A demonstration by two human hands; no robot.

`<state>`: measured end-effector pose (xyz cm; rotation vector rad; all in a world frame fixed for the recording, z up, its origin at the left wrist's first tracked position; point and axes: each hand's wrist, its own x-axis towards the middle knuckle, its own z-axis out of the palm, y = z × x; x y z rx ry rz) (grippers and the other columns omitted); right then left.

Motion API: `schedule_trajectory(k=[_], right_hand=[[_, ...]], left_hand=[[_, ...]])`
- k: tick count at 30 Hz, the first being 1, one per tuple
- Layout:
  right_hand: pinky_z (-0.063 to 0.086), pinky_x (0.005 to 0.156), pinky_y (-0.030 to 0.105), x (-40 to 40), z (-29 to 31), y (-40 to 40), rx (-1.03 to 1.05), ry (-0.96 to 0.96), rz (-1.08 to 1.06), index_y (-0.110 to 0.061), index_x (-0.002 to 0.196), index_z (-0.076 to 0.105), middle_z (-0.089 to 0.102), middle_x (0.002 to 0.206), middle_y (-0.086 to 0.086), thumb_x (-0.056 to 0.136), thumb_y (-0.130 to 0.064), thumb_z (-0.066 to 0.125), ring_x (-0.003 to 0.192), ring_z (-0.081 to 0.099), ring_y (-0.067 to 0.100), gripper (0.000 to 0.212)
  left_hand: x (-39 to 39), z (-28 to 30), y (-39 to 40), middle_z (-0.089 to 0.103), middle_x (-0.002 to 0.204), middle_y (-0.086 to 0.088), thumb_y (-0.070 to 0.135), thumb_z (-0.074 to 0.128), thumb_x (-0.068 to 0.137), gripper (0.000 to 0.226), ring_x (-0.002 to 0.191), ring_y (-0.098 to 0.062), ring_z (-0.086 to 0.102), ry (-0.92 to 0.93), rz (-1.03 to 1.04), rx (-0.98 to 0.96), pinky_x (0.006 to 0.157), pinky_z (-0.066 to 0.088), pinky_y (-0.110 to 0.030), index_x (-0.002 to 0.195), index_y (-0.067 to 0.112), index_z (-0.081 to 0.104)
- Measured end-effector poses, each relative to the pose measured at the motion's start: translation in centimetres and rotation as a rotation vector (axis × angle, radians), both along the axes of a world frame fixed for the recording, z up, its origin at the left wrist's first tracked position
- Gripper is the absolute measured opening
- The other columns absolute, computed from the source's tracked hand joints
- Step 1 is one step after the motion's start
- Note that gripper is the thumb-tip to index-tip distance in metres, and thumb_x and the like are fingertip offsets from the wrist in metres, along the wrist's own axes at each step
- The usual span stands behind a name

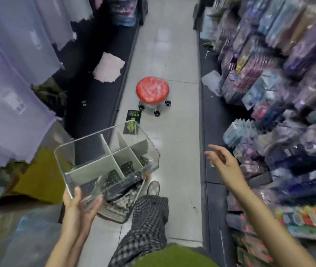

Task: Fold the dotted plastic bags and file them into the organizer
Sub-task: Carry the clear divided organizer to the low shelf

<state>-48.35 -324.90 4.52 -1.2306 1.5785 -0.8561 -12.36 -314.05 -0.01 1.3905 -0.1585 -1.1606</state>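
My left hand (80,204) holds a clear plastic organizer (95,149) by its near edge, thumb on the rim and fingers under it. White dividers split the organizer into compartments. Folded dark bags with white dots (123,171) lie in the compartments nearest me. My right hand (221,160) is raised in the air to the right of the organizer, fingers relaxed and spread, holding nothing. It is stretched toward the shelf of packaged goods on the right.
I stand in a narrow shop aisle with a tiled floor. A red wheeled stool (152,93) stands ahead. Shelves of packaged goods (280,97) line the right side, hanging plastic covers (14,89) the left. A wire basket (118,211) sits by my leg.
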Motion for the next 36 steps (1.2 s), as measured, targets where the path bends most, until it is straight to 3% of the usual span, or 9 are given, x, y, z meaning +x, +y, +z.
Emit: schedule_trajectory(k=[2, 5, 10, 16, 21, 25, 28, 31, 36], right_hand=[[0.047, 0.083, 0.014, 0.3, -0.3, -4.9, 0.022, -0.019, -0.043, -0.017, 0.115, 0.055, 0.066, 0.102, 0.0, 0.096, -0.015, 0.05, 0.088, 0.062, -0.001, 0.02], [0.046, 0.091, 0.028, 0.2, -0.6, -11.0, 0.06, -0.055, -0.081, -0.014, 0.114, 0.054, 0.064, 0.105, 0.009, 0.096, -0.01, 0.048, 0.091, 0.062, 0.011, 0.019], [0.05, 0.083, 0.012, -1.9, -1.4, -21.3, 0.104, 0.01, -0.038, -0.03, 0.108, 0.057, 0.067, 0.106, -0.003, 0.088, -0.035, 0.052, 0.093, 0.063, -0.002, 0.022], [0.046, 0.094, 0.036, -3.8, -4.6, -37.7, 0.149, 0.061, 0.019, -0.034, 0.1, 0.058, 0.069, 0.099, -0.003, 0.093, -0.02, 0.052, 0.092, 0.064, 0.01, 0.017], [0.049, 0.085, 0.02, -2.9, -4.5, -54.9, 0.171, 0.077, 0.226, -0.027, 0.109, 0.059, 0.069, 0.099, -0.006, 0.095, -0.02, 0.051, 0.092, 0.065, 0.006, 0.017], [0.047, 0.092, 0.036, 0.7, -3.2, -68.3, 0.128, 0.116, 0.397, -0.03, 0.104, 0.057, 0.067, 0.102, 0.005, 0.094, -0.017, 0.052, 0.093, 0.063, 0.019, 0.017], [0.045, 0.097, 0.041, 4.8, -2.7, -76.7, 0.105, 0.165, 0.537, -0.03, 0.107, 0.056, 0.066, 0.102, 0.002, 0.095, -0.019, 0.051, 0.097, 0.062, 0.021, 0.016], [0.046, 0.097, 0.039, 10.6, -2.4, -83.9, 0.066, 0.201, 0.673, -0.026, 0.111, 0.055, 0.066, 0.102, 0.0, 0.096, -0.021, 0.05, 0.098, 0.062, 0.02, 0.017], [0.046, 0.092, 0.031, 22.1, -1.9, -91.8, 0.028, 0.21, 0.827, -0.021, 0.115, 0.054, 0.064, 0.109, 0.012, 0.096, -0.021, 0.051, 0.096, 0.061, 0.019, 0.02]], left_hand=[[0.7, -0.5, -6.3, 0.03, 0.15, -0.003, 0.025, 0.042, 0.1, 0.04, 0.072, -0.023, 0.072, 0.021, -0.022, 0.025, 0.069, 0.058, -0.033, 0.137, 0.034, 0.033], [1.1, -0.1, -14.6, 0.024, 0.154, -0.003, 0.026, 0.045, 0.099, 0.049, 0.076, -0.027, 0.071, 0.013, -0.04, 0.044, 0.068, 0.059, -0.032, 0.143, 0.039, 0.027], [0.2, 0.6, -26.9, 0.023, 0.154, -0.004, 0.026, 0.044, 0.099, 0.05, 0.095, -0.033, 0.061, 0.01, -0.051, 0.029, 0.07, 0.059, -0.032, 0.144, 0.04, 0.026], [-1.4, -1.9, -40.5, 0.025, 0.154, -0.004, 0.027, 0.044, 0.099, 0.05, 0.091, -0.032, 0.062, 0.026, 0.05, 0.069, 0.068, 0.059, -0.031, 0.145, 0.037, 0.025], [-3.5, -2.5, -49.8, 0.035, 0.146, -0.002, 0.028, 0.043, 0.099, 0.046, 0.092, -0.032, 0.061, 0.015, 0.192, 0.09, 0.067, 0.059, -0.031, 0.141, 0.038, 0.03], [-3.8, -2.6, -55.6, 0.032, 0.148, -0.014, 0.031, 0.045, 0.098, 0.045, 0.093, -0.033, 0.061, 0.057, 0.341, 0.114, 0.066, 0.059, -0.031, 0.139, 0.04, 0.032], [-3.0, -3.0, -58.9, 0.027, 0.151, -0.015, 0.031, 0.047, 0.097, 0.048, 0.092, -0.031, 0.061, 0.108, 0.48, 0.112, 0.063, 0.059, -0.03, 0.141, 0.04, 0.03], [-1.1, -3.8, -61.8, 0.026, 0.152, -0.011, 0.031, 0.049, 0.095, 0.052, 0.094, -0.031, 0.062, 0.145, 0.596, 0.09, 0.064, 0.059, -0.03, 0.142, 0.043, 0.029], [4.1, -5.6, -67.1, 0.028, 0.153, -0.009, 0.032, 0.053, 0.092, 0.057, 0.098, -0.032, 0.06, 0.201, 0.723, 0.099, 0.065, 0.06, -0.033, 0.143, 0.037, 0.028]])
